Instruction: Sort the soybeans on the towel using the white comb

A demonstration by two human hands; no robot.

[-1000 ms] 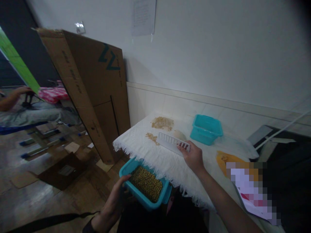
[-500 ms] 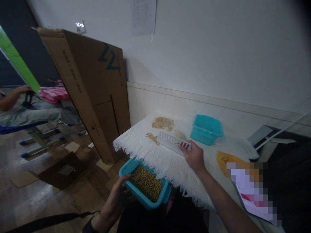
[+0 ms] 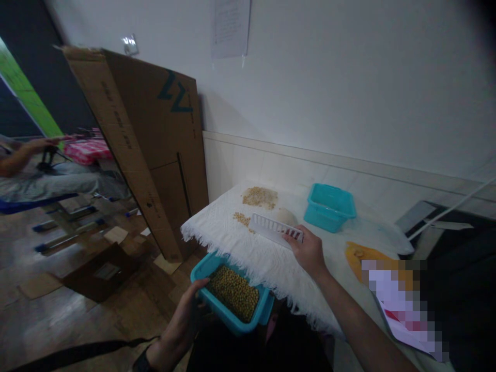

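My left hand (image 3: 186, 305) grips the near-left rim of a turquoise plastic basket (image 3: 228, 319), thumb over the edge. Greenish-yellow beans (image 3: 234, 292) fill much of it, and it sits just below the table's front edge. My right hand (image 3: 309, 250) is closed on one end of a white slotted plastic strip (image 3: 267, 227), held low over the cloth. Beside the strip's far end lies a small group of pale beans (image 3: 241, 218). A larger patch of pale beans (image 3: 259, 197) lies behind it, and a whitish mound (image 3: 284, 217) is partly hidden by the strip.
A second turquoise basket (image 3: 329, 209) stands at the back of the white fringed cloth (image 3: 217, 219). An orange bag (image 3: 354, 258) and a partly blurred packet (image 3: 399, 310) lie to the right. A tall cardboard box (image 3: 155, 150) stands left; a seated person (image 3: 34, 170) is beyond it.
My right hand and the slotted strip have shifted slightly left and tilted a little. The left hand and the bean-filled basket look almost unmoved.
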